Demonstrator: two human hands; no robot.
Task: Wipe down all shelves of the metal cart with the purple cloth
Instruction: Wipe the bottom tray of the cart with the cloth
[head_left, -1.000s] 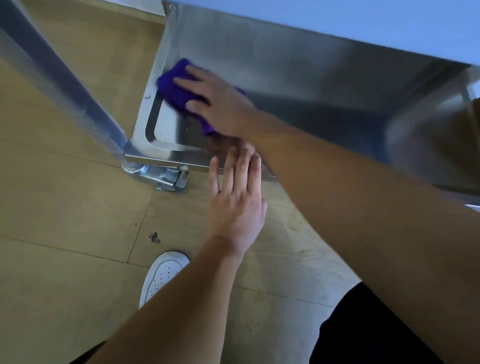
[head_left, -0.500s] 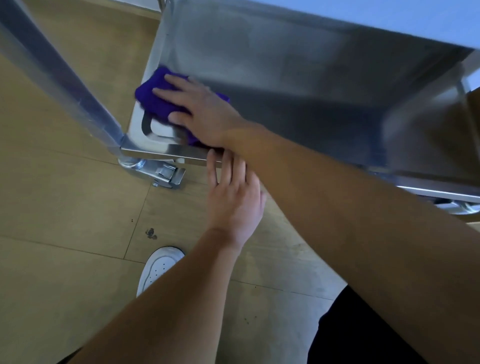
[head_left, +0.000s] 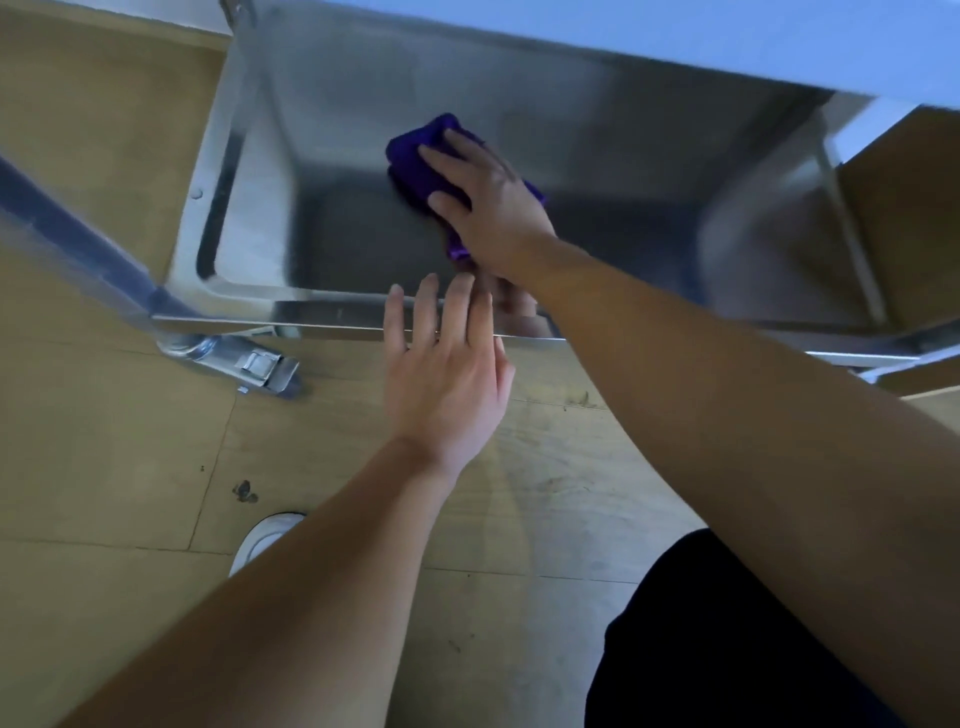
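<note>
One purple cloth (head_left: 415, 156) lies near the middle of the cart's bottom shelf (head_left: 623, 156), pressed flat under the right hand (head_left: 488, 208), its fingers spread and nearly straight, not curled round it. The left hand (head_left: 447, 374), fingers straight and holding nothing, rests its fingertips on the shelf's front rim. A caster (head_left: 249, 364) sits below the front-left corner, a white shoe (head_left: 265, 535) on the floor (head_left: 104, 441) nearby.

right grip (head_left: 488, 208) lies flat, fingers (head_left: 441, 156) spread; left grip (head_left: 447, 374) flat, fingers straight.
</note>
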